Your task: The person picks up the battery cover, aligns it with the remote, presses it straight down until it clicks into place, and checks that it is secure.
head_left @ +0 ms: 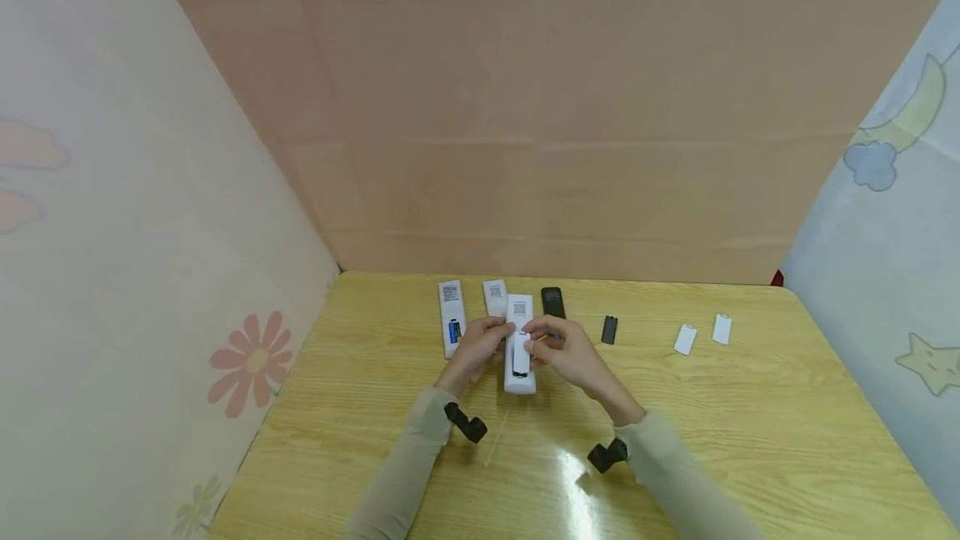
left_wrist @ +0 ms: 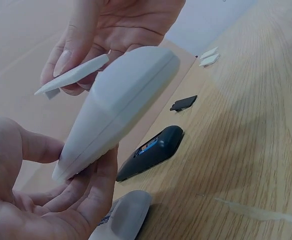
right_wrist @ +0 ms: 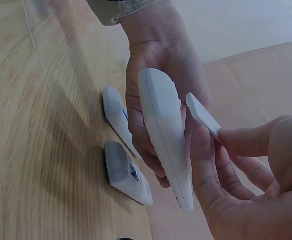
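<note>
Near the far edge of the desk (head_left: 750, 415), the left hand (head_left: 480, 347) grips a white remote (left_wrist: 119, 106), maybe to steady it while the right hand (head_left: 572, 352) pinches a cover (head_left: 521, 355).

No legible words, printed label (head_left: 520, 309) on held white remote (left_wrist: 120, 102), another on leftmost remote (head_left: 452, 309), both too small

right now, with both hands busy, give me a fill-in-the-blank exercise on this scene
The left hand holds a remote control and the right hand a battery cover, both coloured ____.
Loose white covers lying on the table number ____.
The loose cover nearest the black remote is coloured ____.
In the head view, the battery in the leftmost remote is mainly ____.

Missing words: white; two; black; blue
</note>
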`<action>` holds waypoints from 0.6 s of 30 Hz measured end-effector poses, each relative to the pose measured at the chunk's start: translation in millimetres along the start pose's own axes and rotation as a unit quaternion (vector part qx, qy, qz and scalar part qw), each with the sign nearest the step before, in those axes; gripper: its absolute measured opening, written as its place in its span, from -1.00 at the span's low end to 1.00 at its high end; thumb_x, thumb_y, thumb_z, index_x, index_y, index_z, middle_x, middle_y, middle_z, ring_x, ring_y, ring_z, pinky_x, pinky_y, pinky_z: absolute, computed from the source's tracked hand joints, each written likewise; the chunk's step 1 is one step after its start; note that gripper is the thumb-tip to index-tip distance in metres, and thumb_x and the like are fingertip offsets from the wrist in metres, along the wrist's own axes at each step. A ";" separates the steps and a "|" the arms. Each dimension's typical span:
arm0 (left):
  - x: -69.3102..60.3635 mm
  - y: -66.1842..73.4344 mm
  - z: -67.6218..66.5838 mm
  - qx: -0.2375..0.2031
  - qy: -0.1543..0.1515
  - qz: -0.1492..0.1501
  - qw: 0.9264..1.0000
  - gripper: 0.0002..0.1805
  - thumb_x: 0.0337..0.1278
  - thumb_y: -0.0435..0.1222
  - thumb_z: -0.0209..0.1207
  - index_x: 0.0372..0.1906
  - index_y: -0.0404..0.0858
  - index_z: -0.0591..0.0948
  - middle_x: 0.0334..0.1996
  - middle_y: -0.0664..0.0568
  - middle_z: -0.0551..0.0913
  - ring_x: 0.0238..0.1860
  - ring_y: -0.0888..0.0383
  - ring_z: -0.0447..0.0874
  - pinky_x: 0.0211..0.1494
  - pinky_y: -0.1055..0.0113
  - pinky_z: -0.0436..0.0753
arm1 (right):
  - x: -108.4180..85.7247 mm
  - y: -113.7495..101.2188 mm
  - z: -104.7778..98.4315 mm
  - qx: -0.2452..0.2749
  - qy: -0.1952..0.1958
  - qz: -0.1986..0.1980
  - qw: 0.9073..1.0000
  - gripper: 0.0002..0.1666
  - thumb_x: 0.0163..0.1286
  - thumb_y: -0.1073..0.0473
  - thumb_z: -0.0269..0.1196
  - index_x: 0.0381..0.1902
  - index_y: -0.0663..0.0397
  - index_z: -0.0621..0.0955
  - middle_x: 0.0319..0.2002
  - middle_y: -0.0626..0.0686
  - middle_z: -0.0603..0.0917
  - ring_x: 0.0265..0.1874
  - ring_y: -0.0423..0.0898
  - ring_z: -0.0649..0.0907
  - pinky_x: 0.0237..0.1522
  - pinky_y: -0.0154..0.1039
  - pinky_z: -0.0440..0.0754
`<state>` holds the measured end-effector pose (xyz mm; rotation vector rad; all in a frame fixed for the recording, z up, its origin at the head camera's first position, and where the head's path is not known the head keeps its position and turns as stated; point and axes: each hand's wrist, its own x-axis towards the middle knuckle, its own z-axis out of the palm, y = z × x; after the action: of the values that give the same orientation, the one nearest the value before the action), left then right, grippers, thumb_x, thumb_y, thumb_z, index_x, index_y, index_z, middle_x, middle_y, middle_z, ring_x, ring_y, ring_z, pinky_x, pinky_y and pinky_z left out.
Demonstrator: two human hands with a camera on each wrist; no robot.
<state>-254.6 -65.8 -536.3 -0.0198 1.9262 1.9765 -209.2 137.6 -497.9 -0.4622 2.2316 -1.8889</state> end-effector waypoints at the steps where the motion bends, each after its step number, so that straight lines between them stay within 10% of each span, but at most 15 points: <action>1: 0.1 -0.1 0.3 0.000 0.000 0.001 1.000 -0.39 0.61 -0.13 0.17 0.50 -0.43 0.45 0.14 -0.20 0.73 -0.04 0.08 0.79 0.02 0.20 0.81 | -0.2 0.7 0.1 0.000 -0.001 -0.001 1.000 -0.74 0.56 0.38 0.27 0.14 0.36 0.64 -0.09 0.32 0.63 -0.22 0.04 0.79 -0.12 0.19 0.83; 18: -1.7 -0.1 -1.0 -0.005 0.000 0.000 1.000 -0.42 0.63 -0.15 0.15 0.49 -0.43 0.46 0.11 -0.21 0.74 -0.09 0.09 0.79 -0.04 0.23 0.80 | -4.2 2.3 5.9 -0.020 0.006 0.007 1.000 -0.72 0.54 0.35 0.31 0.14 0.35 0.66 -0.07 0.33 0.66 -0.18 0.06 0.78 -0.07 0.17 0.82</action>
<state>-253.3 -67.3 -536.1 -0.0223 1.9159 1.9870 -203.6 133.9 -501.4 -0.4410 2.2786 -1.8466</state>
